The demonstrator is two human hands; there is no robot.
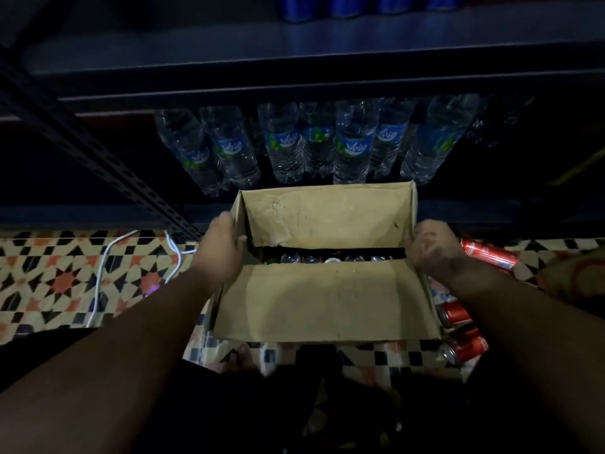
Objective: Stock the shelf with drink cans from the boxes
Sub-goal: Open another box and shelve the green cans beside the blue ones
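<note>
Cardboard box [324,299]: 1, gripped at sides by left hand [220,247], right hand [432,249]; 4 blue cans [296,8] on shelf [229,50].

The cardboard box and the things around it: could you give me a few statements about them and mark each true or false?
1. Both hands are at the cardboard box, the left hand at its left side and the right hand at its right side. True.
2. The box flaps are sealed flat. False: they are parted, and can tops show through the gap.
3. Red drink cans lie on the patterned floor to the right of the box. True.
4. The shelf behind the box holds glass jars. False: it holds clear plastic water bottles with blue labels.
5. A white cable lies on the floor to the left of the box. True.
</note>
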